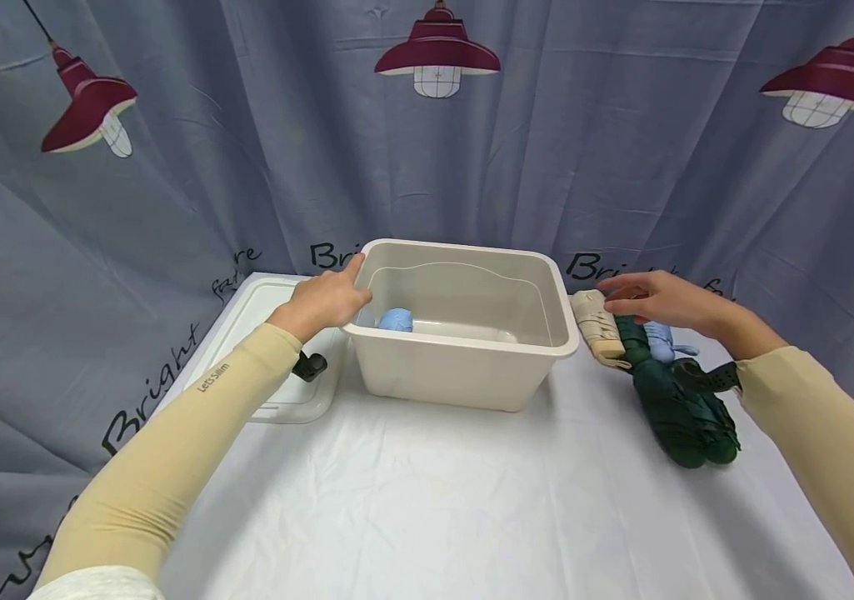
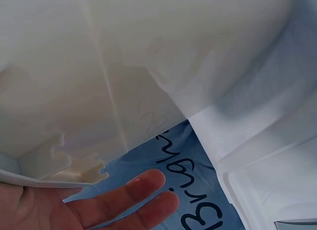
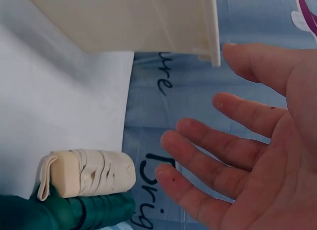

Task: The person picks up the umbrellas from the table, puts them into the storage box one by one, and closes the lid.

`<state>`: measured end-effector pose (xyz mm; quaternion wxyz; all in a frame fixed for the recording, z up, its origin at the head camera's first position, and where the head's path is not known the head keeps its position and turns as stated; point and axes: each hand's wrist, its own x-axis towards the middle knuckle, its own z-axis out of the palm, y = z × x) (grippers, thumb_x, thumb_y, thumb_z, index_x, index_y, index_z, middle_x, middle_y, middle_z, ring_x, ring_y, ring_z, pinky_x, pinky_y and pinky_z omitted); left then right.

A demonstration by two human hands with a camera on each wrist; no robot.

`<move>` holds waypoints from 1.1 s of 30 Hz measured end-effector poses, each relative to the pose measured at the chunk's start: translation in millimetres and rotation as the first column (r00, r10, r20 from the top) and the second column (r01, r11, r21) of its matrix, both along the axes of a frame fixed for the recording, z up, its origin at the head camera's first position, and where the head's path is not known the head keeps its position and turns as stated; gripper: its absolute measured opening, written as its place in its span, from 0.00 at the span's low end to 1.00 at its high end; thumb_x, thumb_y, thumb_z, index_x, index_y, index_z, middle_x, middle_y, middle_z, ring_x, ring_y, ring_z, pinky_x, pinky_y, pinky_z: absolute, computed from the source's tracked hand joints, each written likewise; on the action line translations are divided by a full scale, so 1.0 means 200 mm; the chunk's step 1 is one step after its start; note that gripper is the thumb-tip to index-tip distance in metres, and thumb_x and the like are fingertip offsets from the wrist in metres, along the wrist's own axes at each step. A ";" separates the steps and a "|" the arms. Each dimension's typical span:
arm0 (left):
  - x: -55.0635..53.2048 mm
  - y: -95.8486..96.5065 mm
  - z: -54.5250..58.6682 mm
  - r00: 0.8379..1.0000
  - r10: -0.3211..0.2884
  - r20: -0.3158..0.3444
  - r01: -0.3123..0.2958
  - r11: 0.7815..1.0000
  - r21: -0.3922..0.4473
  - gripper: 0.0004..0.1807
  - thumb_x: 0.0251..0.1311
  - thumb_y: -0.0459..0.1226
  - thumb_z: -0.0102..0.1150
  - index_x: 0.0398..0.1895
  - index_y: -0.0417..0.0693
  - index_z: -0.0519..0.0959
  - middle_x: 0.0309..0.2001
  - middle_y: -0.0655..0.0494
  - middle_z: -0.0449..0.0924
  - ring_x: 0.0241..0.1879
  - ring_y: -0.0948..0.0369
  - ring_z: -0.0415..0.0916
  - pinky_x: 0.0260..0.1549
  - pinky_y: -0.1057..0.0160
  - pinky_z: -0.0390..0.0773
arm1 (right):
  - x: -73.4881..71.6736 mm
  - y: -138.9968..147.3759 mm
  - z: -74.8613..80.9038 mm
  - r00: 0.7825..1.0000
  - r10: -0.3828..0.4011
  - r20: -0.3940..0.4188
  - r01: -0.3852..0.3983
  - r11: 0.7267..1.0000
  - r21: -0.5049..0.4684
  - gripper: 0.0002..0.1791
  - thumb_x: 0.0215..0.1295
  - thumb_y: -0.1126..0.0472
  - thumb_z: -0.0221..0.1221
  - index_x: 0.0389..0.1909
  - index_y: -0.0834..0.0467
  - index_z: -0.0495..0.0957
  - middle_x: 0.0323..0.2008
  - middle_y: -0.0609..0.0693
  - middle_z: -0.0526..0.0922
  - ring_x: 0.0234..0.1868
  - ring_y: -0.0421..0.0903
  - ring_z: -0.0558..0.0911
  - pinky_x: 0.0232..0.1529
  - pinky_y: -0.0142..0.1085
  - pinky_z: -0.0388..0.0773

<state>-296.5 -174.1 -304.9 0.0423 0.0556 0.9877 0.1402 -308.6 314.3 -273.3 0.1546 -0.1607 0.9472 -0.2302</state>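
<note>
A beige plastic storage bin [image 1: 456, 367] stands uncovered on the table, with a light blue rounded thing [image 1: 396, 320] inside at its left; the front wall hides part of it. My left hand [image 1: 325, 298] touches the bin's left rim, thumb over the edge. In the left wrist view its fingers [image 2: 133, 190] stretch straight outside the wall. To the bin's right my right hand [image 1: 655, 298] hovers, fingers spread and apart from everything. Below it lie a cream folded umbrella [image 3: 101, 173] with a loop, dark green folded umbrellas [image 1: 670, 408] and a light blue one [image 1: 659, 340].
The bin's white lid [image 1: 295, 408] lies flat on the left, partly under my left forearm. A white cloth [image 1: 427, 500] covers the table. Behind stands a grey-blue curtain [image 1: 427, 167] printed with red lamps and black lettering.
</note>
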 end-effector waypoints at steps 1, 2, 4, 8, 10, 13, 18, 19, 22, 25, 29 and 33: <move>0.00 0.00 0.00 1.000 0.000 0.002 0.000 1.000 0.000 0.43 0.69 0.53 0.41 0.83 0.58 0.39 0.63 0.41 0.77 0.51 0.47 0.80 0.46 0.42 0.75 | 0.00 0.01 -0.01 1.000 -0.005 0.000 0.005 1.000 0.006 0.39 0.73 0.40 0.55 0.75 0.61 0.62 0.65 0.69 0.73 0.62 0.66 0.76 0.54 0.55 0.79; 0.00 0.00 0.00 1.000 -0.001 0.002 0.001 1.000 -0.001 0.43 0.69 0.53 0.41 0.83 0.58 0.39 0.63 0.41 0.77 0.51 0.47 0.80 0.46 0.42 0.75 | 0.00 0.02 -0.01 1.000 -0.008 -0.002 0.008 1.000 0.012 0.39 0.73 0.40 0.55 0.75 0.61 0.62 0.65 0.70 0.73 0.60 0.65 0.77 0.53 0.56 0.79; 0.00 0.00 0.00 1.000 -0.004 0.002 0.004 1.000 0.000 0.43 0.69 0.53 0.41 0.83 0.58 0.39 0.63 0.41 0.77 0.50 0.47 0.80 0.46 0.42 0.75 | 0.00 0.04 -0.02 1.000 -0.016 -0.001 0.016 1.000 0.021 0.40 0.72 0.40 0.55 0.74 0.61 0.62 0.65 0.70 0.73 0.59 0.65 0.78 0.52 0.57 0.79; 0.00 0.00 0.01 1.000 -0.008 -0.006 0.008 1.000 0.004 0.42 0.69 0.53 0.41 0.83 0.58 0.40 0.63 0.41 0.77 0.50 0.46 0.80 0.46 0.42 0.75 | 0.00 0.08 -0.04 1.000 -0.023 0.008 0.023 0.999 0.037 0.41 0.72 0.39 0.56 0.75 0.61 0.60 0.65 0.71 0.73 0.55 0.62 0.80 0.50 0.58 0.79; 0.00 0.00 0.01 1.000 -0.009 -0.007 0.009 1.000 0.007 0.42 0.69 0.53 0.41 0.83 0.58 0.40 0.63 0.41 0.77 0.50 0.46 0.80 0.46 0.42 0.75 | 0.00 0.10 -0.06 1.000 -0.022 0.019 0.021 0.999 0.038 0.42 0.72 0.39 0.56 0.76 0.61 0.59 0.65 0.71 0.72 0.56 0.61 0.80 0.51 0.57 0.79; 0.01 0.00 0.01 1.000 -0.008 0.001 0.008 1.000 0.009 0.42 0.69 0.53 0.40 0.83 0.58 0.40 0.64 0.41 0.75 0.52 0.46 0.80 0.46 0.41 0.75 | 0.00 0.13 -0.08 0.999 -0.025 0.035 0.024 0.999 0.041 0.43 0.71 0.39 0.57 0.76 0.60 0.59 0.66 0.70 0.71 0.56 0.60 0.80 0.51 0.55 0.80; 0.01 -0.01 0.01 1.000 -0.004 0.010 0.004 1.000 0.009 0.42 0.70 0.53 0.40 0.83 0.59 0.39 0.67 0.42 0.73 0.55 0.45 0.78 0.49 0.40 0.74 | 0.01 0.17 -0.12 0.998 -0.040 0.048 0.038 0.999 0.033 0.41 0.71 0.40 0.58 0.75 0.61 0.60 0.66 0.71 0.71 0.56 0.60 0.81 0.51 0.53 0.80; 0.01 -0.01 0.01 1.000 -0.003 0.010 0.003 1.000 0.009 0.42 0.70 0.53 0.40 0.83 0.59 0.39 0.68 0.42 0.72 0.56 0.45 0.78 0.49 0.40 0.74 | 0.01 0.18 -0.12 0.998 -0.038 0.052 0.037 0.999 0.028 0.41 0.71 0.41 0.58 0.75 0.61 0.60 0.66 0.71 0.71 0.56 0.60 0.80 0.51 0.54 0.80; 0.01 0.00 0.01 1.000 0.000 0.011 0.000 1.000 0.008 0.42 0.70 0.54 0.40 0.83 0.59 0.39 0.69 0.42 0.71 0.57 0.44 0.77 0.50 0.40 0.73 | 0.02 0.20 -0.14 0.997 -0.037 0.071 0.035 0.999 0.022 0.41 0.71 0.41 0.58 0.74 0.62 0.59 0.66 0.72 0.70 0.57 0.61 0.80 0.52 0.54 0.80; 0.01 0.00 0.00 1.000 0.003 0.012 -0.003 1.000 0.006 0.42 0.69 0.54 0.40 0.83 0.58 0.39 0.69 0.41 0.71 0.57 0.45 0.77 0.50 0.40 0.74 | 0.04 0.22 -0.16 0.995 -0.034 0.094 0.032 0.999 0.015 0.42 0.71 0.41 0.58 0.75 0.63 0.58 0.67 0.73 0.69 0.59 0.63 0.79 0.54 0.55 0.79; 0.01 0.00 0.01 1.000 0.003 0.013 -0.003 1.000 0.002 0.43 0.69 0.54 0.40 0.83 0.58 0.39 0.69 0.41 0.71 0.56 0.44 0.78 0.49 0.41 0.74 | 0.06 0.24 -0.19 0.992 -0.030 0.120 0.029 1.000 0.004 0.43 0.71 0.41 0.58 0.75 0.63 0.57 0.68 0.73 0.67 0.62 0.66 0.76 0.56 0.56 0.78; 0.01 0.00 0.00 1.000 0.003 0.016 -0.003 1.000 0.002 0.43 0.69 0.54 0.40 0.83 0.58 0.38 0.68 0.41 0.72 0.54 0.45 0.79 0.48 0.41 0.74 | 0.06 0.28 -0.23 0.991 -0.025 0.134 0.025 1.000 0.004 0.42 0.72 0.42 0.57 0.75 0.64 0.57 0.68 0.74 0.65 0.64 0.68 0.73 0.56 0.57 0.77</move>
